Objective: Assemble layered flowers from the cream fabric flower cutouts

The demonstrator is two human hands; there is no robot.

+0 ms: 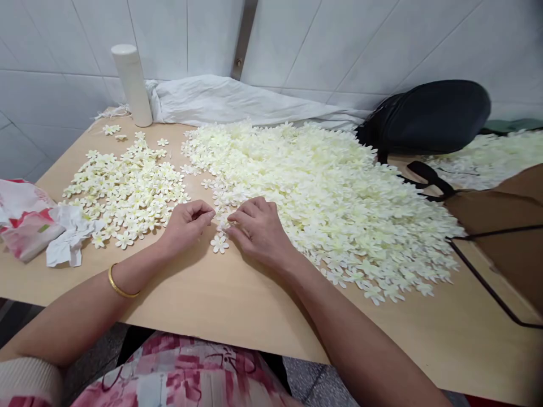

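My left hand (189, 223) is closed in a pinch above the table, thumb against index finger; whatever is between them is too small to make out. Just across from it, my right hand (261, 232) pinches a pale artificial flower (223, 222) at its fingertips. A single loose white flower (219, 244) lies on the table below the gap between the hands. To the right spreads a large heap of cream-white artificial flowers (322, 186), touching the right hand's far side. On the left is a smaller pile of flowers with yellow centres (131, 189).
A white cylindrical bottle (133, 85) stands at the back left beside a white cloth (220, 102) along the tiled wall. Crumpled paper (72, 234) and a red-white packet (27, 220) lie at left. A black bag (432, 116) and brown bag (504, 226) occupy the right.
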